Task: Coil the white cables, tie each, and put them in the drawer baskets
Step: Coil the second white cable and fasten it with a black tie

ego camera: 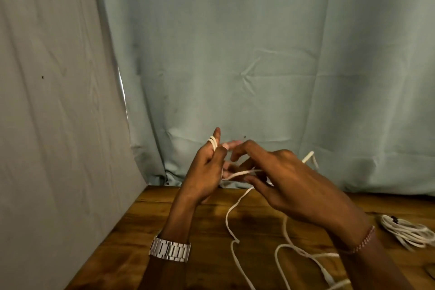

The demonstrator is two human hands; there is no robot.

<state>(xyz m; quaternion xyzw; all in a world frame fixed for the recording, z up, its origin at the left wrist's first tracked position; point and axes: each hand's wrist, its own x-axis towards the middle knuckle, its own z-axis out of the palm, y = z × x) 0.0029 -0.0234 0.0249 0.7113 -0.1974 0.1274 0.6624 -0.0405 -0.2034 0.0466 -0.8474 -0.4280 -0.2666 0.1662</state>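
A long white cable (231, 216) trails loose over the wooden table (146, 223) and rises to both hands. My left hand (207, 172), with a metal watch on its wrist, is raised with fingers up; two turns of the cable loop around its thumb and a strand runs across its fingers. My right hand (277, 179), wearing a thin bracelet, pinches the cable strand just right of the left hand. One cable end (308, 156) sticks up behind the right hand. No drawer or basket is in view.
A second white cable (407, 233), coiled in a bundle with a dark tie, lies at the table's right edge of view. Pale fabric sheets (235, 54) hang behind and to the left of the table.
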